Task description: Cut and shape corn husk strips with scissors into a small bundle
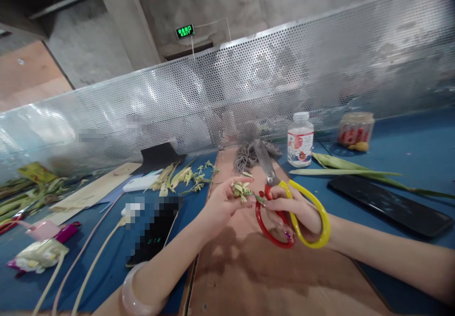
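Note:
My left hand (pixel 222 204) pinches a small woven leaf piece (pixel 241 190) above a brown board (pixel 249 268). My right hand (pixel 296 212) holds scissors (pixel 284 202) with one red and one yellow handle loop, fingers through the loops. The blades point up and away, toward a bundle of grey string (pixel 249 155). The right thumb and forefinger touch the leaf piece from the right. Both hands meet over the middle of the board.
A white bottle (pixel 300 139) and a jar (pixel 355 129) stand by the perforated metal screen (pixel 249 79). Long green leaves (pixel 355 169) and a dark phone (pixel 391 204) lie right. Another phone (pixel 156 230), leaf scraps (pixel 185 176) and packets (pixel 39 254) lie left on the blue table (pixel 419 150).

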A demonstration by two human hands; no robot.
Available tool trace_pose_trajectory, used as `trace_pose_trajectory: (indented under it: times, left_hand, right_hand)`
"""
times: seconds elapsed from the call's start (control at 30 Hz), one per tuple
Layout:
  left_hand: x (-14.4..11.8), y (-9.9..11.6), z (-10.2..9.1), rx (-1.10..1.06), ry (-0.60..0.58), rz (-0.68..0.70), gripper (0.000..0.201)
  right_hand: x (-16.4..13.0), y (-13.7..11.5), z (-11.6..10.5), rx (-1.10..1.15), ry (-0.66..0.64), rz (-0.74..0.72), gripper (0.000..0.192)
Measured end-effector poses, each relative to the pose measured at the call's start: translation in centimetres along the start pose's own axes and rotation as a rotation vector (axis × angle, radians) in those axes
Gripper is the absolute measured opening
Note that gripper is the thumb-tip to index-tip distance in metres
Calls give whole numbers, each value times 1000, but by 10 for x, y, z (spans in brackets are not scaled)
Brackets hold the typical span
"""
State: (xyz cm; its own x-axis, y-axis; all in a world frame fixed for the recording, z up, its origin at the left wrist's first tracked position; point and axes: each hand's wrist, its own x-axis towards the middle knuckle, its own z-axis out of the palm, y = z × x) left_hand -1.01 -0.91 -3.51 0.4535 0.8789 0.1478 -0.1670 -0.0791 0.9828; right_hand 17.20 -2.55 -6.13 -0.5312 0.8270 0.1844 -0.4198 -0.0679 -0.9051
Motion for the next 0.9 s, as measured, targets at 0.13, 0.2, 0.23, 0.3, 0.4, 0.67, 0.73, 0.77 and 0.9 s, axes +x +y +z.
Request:
trace_pose_trajectory:
  times: [0.13, 0.2, 0.23, 0.3, 0.4, 0.67, 0.73, 0.77, 0.9]
  left_hand:
    - [3, -2, 0, -56, 40, 16, 25]
    - [3, -2, 0, -52, 25, 19, 18]
    - [3, -2, 0, -48, 15, 20, 17]
    - [3, -1, 0, -47, 12, 20, 17]
    - [3, 0, 0, -65, 25, 38, 17]
    - [4, 1, 1, -82, 44, 79, 17]
    - [4, 2, 1, -86, 57, 92, 18]
    - [4, 2, 1, -91, 66, 103, 18]
    - [5, 8, -2, -136, 132, 162, 19]
  right_hand:
    - [-1, 1, 8, -35, 31, -28, 36]
    - [-2, 2, 9, -57, 30, -41, 38]
    - [-2, 3, 9, -66, 24, -37, 38]
    - [-3, 4, 7, -57, 15, -32, 33]
    - [-5, 5, 5, -4, 24, -76, 28]
    - [-6, 4, 5, 38, -7, -72, 31]
    - [-7, 3, 5, 56, -12, -23, 32]
    - [-7, 2, 5, 59, -14, 1, 33]
    - [-7, -2, 3, 35, 57, 150, 25]
